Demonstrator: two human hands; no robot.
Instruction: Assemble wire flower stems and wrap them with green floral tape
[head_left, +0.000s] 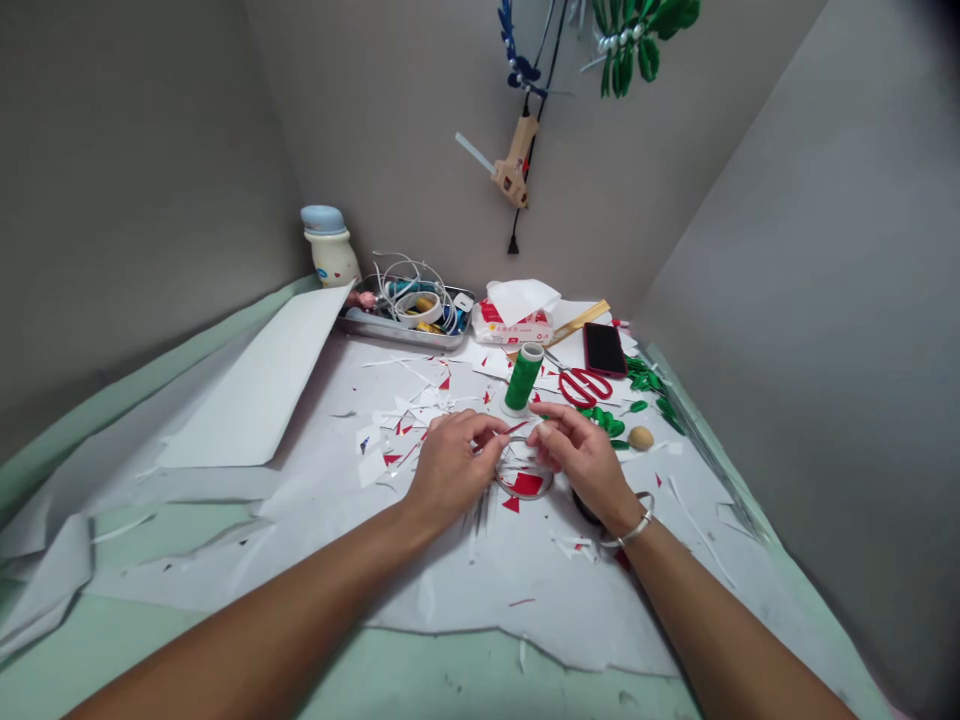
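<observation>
My left hand [457, 462] is closed in a pinch, with a thin red strip [517, 427] at its fingertips. Just across from it, my right hand [581, 458] has its thumb and fingers bent together; whatever they hold is too small to make out. It wears a silver bangle [634, 523] at the wrist. Below the fingertips lies a round, thin-rimmed ring or dish [525, 494], partly hidden, with red and white pieces inside its outline. A spool of green thread [523, 382] stands upright just beyond both hands.
Red-handled scissors [583, 386], a phone [604, 349] and green leaf shapes [602, 420] lie to the right. Behind are a tissue pack [514, 325] and a metal tray [367, 323] of supplies. White board [262, 385] leans left. A glue gun [516, 165] hangs above.
</observation>
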